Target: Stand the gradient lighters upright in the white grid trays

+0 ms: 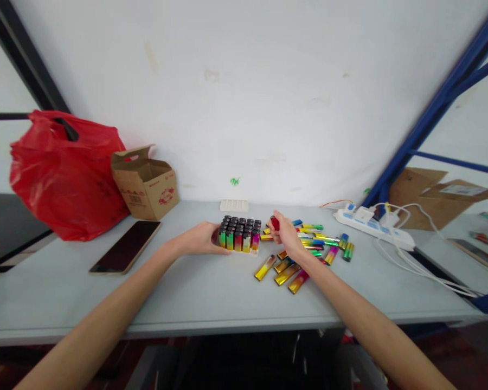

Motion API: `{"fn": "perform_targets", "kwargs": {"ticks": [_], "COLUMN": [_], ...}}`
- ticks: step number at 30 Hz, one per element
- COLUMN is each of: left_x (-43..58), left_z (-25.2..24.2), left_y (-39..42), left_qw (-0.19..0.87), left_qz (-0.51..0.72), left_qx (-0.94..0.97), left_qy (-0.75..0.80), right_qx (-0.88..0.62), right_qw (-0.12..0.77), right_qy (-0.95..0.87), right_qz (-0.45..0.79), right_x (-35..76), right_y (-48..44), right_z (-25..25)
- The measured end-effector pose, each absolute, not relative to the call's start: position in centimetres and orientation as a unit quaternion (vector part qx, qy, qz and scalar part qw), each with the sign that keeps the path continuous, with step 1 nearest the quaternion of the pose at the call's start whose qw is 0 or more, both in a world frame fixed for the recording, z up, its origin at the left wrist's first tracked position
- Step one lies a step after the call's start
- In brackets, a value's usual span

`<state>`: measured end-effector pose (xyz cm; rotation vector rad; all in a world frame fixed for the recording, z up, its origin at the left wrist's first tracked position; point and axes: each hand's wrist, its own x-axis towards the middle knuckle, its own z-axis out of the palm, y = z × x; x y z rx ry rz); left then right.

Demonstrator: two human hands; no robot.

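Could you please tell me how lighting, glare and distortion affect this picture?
In the head view, the wall is brightly lit, the space under the table dark; highlights glint on the red bag and loose lighters; there, wide-angle stretch seems to slant the blue frame, and lettering on the flower-printed box is unreadable.

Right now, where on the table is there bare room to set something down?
Bare table lies in front of the upright lighters, between the left forearm and the loose lighters; also between the phone and the front edge. It is crowded under the right hand and at the power strip.
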<state>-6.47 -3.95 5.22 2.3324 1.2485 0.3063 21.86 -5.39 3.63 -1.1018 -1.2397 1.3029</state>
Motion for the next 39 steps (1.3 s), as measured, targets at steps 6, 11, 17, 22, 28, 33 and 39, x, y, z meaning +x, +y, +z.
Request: {"fn": "perform_targets", "kwargs": {"ticks": [6, 11, 17, 22, 28, 33, 39], "left_x": [-6.6, -6.5, -6.6, -6.6, -6.5, -6.4, -6.2], "left_z": [5.1, 5.2, 5.1, 5.1, 5.4, 5.4, 5.8], "left_y": [-3.9, -4.0, -3.7, -3.8, -4.1, -4.3, -4.6], "left_qw": [0.240, 0.231, 0.232, 0.248, 0.261, 0.278, 0.273], "left_qz": [0.106, 0.108, 0.098, 0.103, 0.114, 0.126, 0.119], "left_qx": [0.855, 0.852, 0.853, 0.848, 0.849, 0.841, 0.846], "left_qy": [0.448, 0.458, 0.457, 0.457, 0.446, 0.446, 0.442], "right_qx": [-0.432, -0.449, -0.391, -0.355, -0.372, -0.376, -0.363], "right_qw": [0.496, 0.499, 0.479, 0.454, 0.408, 0.350, 0.312], "right_qy": [-0.544, -0.537, -0.584, -0.692, -0.811, -0.831, -0.855], "right_qz": [0.521, 0.510, 0.525, 0.434, 0.191, 0.212, 0.199], "right_x": [22.8, 23.0, 23.0, 23.8, 24.4, 23.9, 24.0], "right_y": [-5.4, -5.7, -5.8, -7.0, -8.1, -8.0, -7.6], "right_z": [3.8, 3.4, 3.7, 4.9, 5.9, 5.1, 4.2]}}
